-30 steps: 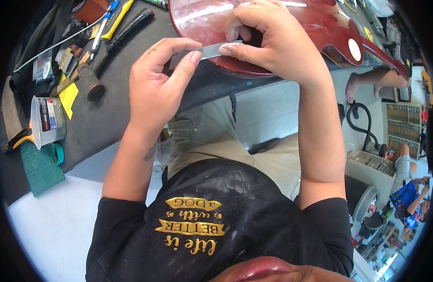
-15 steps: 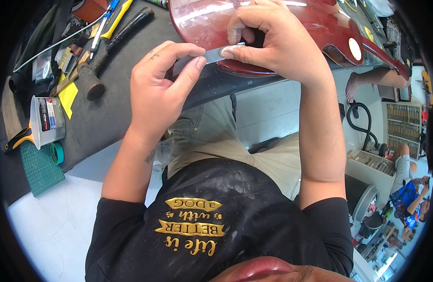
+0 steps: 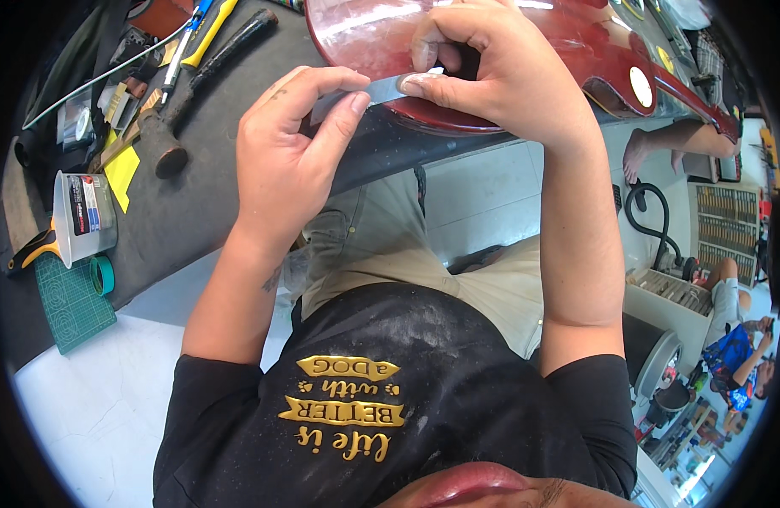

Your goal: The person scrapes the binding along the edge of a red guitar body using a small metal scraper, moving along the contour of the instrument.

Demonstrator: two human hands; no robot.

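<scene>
Pinched a thin, flat, grey strip (image 3: 385, 90) between thumb and forefinger of the bare left hand (image 3: 280, 144); clamped it farther right in the grip of the bare right hand (image 3: 502, 85), with thumb laid on it; held it at the near edge of a glossy, dark-red guitar body (image 3: 356, 34) on a dark grey bench (image 3: 229, 131); could not tell whether touching there; saw at left a dark, long-handled hammer (image 3: 164, 146), a translucent plastic tub (image 3: 100, 227) and a green gridded cutting mat (image 3: 71, 309).

Lt.-grey strip (image 3: 384, 90), prob. slightly bowed, hand-held.
</scene>
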